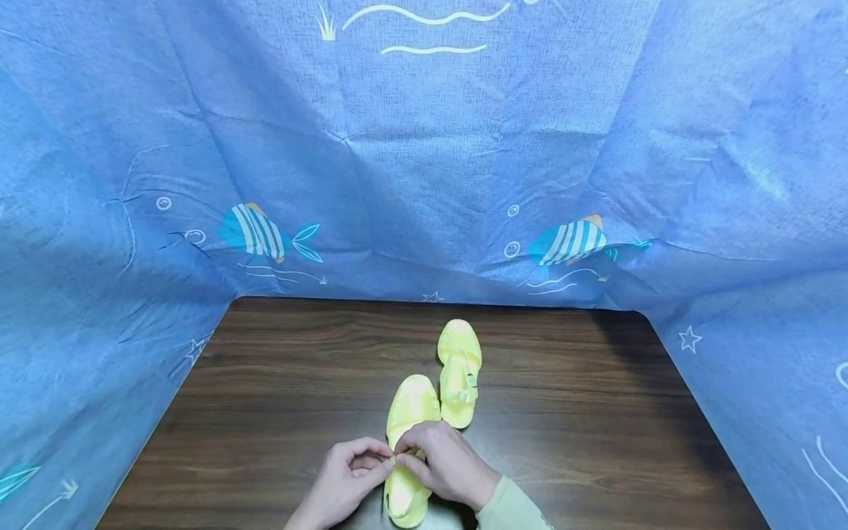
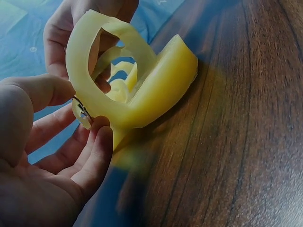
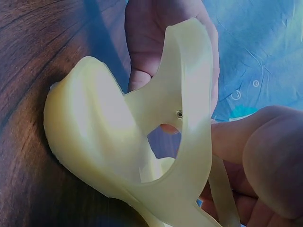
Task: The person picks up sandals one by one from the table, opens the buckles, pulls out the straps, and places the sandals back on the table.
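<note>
A pale yellow sandal [image 1: 414, 403] lies on the table with its toe pointing away, both hands at its ankle strap. My left hand [image 1: 346, 475] pinches a small metal buckle [image 2: 83, 111] on the outer side of the strap, between thumb and fingertips. From the other side, my right hand [image 1: 450, 465] holds the strap [image 3: 222, 189] between thumb and fingers; the fingertips are partly hidden behind it. A small rivet [image 3: 179, 114] shows on the strap's inner face. Beyond and to the right lies the matching sandal [image 1: 459, 346], with its own buckle on its right side.
The dark wood-grain table [image 1: 298, 368] has rounded far corners. Blue cloth [image 1: 424, 177] printed with fish and stars hangs around its back and sides. The second sandal's heel sits close to the first sandal's toe.
</note>
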Motion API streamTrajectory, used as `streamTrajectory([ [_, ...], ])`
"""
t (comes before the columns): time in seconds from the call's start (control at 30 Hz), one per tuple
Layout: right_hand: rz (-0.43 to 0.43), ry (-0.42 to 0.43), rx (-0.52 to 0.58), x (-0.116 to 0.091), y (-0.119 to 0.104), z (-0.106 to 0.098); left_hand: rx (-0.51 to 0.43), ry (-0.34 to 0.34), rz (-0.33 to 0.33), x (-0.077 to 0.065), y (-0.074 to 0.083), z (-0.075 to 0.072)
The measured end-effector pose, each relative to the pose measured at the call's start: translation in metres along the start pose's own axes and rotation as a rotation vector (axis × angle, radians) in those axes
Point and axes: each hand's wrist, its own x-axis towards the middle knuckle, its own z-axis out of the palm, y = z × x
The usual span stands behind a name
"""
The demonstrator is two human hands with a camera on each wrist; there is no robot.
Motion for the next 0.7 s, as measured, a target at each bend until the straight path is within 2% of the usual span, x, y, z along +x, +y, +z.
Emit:
streamTrajectory([
  [0.2,-0.006,0.001,0.006,0.0005,-0.0003,0.0014,-0.021,-0.001,0.031,-0.0002,-0.0012,-0.0003],
  [0.5,-0.035,0.039,0.043,0.0010,0.0004,0.0070,-0.056,0.024,-0.065,-0.0001,-0.0042,-0.0024],
  [0.7,-0.045,0.040,0.033,0.0017,0.0008,0.0099,-0.074,0.029,-0.045,0.0007,-0.0050,-0.0026],
])
